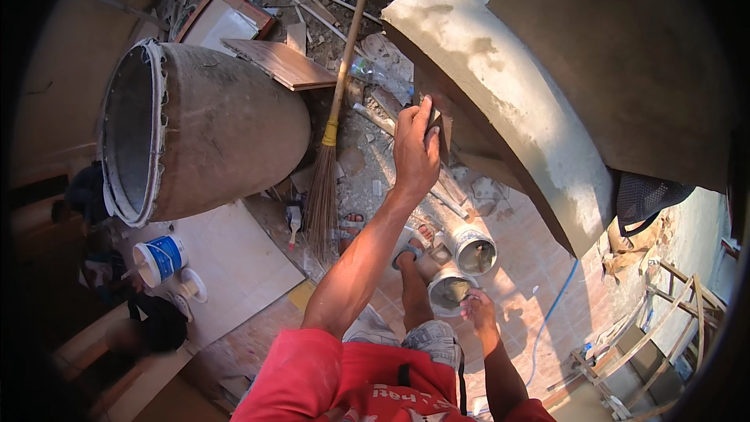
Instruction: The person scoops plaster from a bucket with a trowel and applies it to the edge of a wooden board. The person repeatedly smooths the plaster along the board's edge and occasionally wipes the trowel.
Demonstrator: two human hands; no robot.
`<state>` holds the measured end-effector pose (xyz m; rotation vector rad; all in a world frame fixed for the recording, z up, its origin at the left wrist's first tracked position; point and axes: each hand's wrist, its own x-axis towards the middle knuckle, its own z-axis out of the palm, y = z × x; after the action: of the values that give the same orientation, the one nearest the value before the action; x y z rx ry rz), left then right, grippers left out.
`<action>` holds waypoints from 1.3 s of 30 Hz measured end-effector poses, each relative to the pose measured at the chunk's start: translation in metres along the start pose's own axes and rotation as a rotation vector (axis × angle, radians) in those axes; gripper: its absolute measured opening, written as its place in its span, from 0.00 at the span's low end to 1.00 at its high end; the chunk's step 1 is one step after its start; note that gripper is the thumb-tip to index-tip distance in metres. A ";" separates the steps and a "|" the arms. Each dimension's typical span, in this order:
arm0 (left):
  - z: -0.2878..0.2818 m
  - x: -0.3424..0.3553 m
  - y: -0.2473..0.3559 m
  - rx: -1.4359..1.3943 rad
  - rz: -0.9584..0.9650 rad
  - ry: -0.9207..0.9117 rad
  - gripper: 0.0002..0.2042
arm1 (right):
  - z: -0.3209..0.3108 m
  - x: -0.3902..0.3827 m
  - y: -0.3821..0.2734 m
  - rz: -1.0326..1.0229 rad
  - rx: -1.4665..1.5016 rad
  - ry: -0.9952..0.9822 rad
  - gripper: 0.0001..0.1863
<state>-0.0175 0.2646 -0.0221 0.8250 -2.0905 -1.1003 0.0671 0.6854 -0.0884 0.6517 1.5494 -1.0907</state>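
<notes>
My left hand [418,144] is raised ahead of me, its fingers closed round a flat-bladed plastering tool [445,129]. The hand hides most of that tool, which is close to the dark side of a curved plastered ledge [500,70]. Lower down, my right hand [480,312] is closed at the rim of a white bucket [437,311]. A small pale brown piece [459,289], perhaps a scraper's blade, shows at its fingertips over the bucket's mouth; its kind is unclear. A second bucket [475,250] with grey material inside stands just beyond.
A large grey drum [226,125] lies tipped at left. Beside it leans a stick broom [332,141] amid rubble. A blue-and-white pail [160,258] stands on a pale board [234,266], near another person [160,320]. A blue hose [555,309] and wooden frame [676,328] are right.
</notes>
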 end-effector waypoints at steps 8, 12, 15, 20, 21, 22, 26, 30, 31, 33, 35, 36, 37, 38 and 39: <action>-0.128 0.067 0.103 0.444 0.062 -0.171 0.23 | -0.002 0.002 -0.006 0.018 0.043 0.048 0.18; -0.137 0.117 0.131 0.693 0.084 -0.298 0.23 | -0.001 0.002 -0.008 -0.004 0.056 0.039 0.17; -0.120 0.126 0.132 0.699 0.127 -0.400 0.22 | -0.002 0.001 -0.004 -0.026 0.093 0.025 0.17; -0.081 0.102 0.148 0.709 0.253 -0.513 0.17 | -0.007 -0.006 -0.001 -0.033 0.093 0.021 0.19; -0.074 0.093 0.155 0.705 0.260 -0.524 0.16 | -0.007 -0.008 0.000 -0.033 0.106 0.029 0.19; -0.064 0.083 0.163 0.667 0.280 -0.551 0.14 | -0.008 -0.010 0.001 -0.034 0.118 0.037 0.19; -0.037 0.036 0.203 0.523 0.398 -0.728 0.13 | -0.012 -0.006 0.010 -0.030 0.108 0.056 0.19; -0.046 0.020 0.216 0.443 0.397 -0.654 0.16 | -0.010 -0.006 0.006 -0.037 0.111 0.095 0.17; -0.056 0.022 0.213 0.417 0.386 -0.620 0.17 | -0.011 -0.006 0.006 -0.034 0.121 0.122 0.16; -0.074 0.042 0.193 0.520 0.257 -0.587 0.20 | -0.013 -0.006 0.007 -0.052 0.152 0.103 0.17; -0.099 0.063 0.169 0.593 0.145 -0.487 0.23 | -0.012 -0.006 0.006 -0.060 0.155 0.067 0.18; -0.109 0.073 0.155 0.620 0.137 -0.395 0.23 | -0.011 -0.008 0.004 -0.058 0.141 0.044 0.18; -0.116 0.084 0.147 0.651 0.120 -0.378 0.23 | -0.011 -0.009 0.003 -0.057 0.127 0.027 0.18; -0.118 0.095 0.143 0.680 0.119 -0.392 0.19 | -0.012 -0.010 0.005 -0.051 0.128 0.025 0.18; -0.118 0.103 0.141 0.711 0.117 -0.403 0.15 | -0.012 -0.009 0.004 -0.047 0.127 0.021 0.18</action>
<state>-0.0237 0.1956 0.1768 0.8186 -2.8960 -0.4634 0.0675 0.6994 -0.0812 0.7183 1.5291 -1.2284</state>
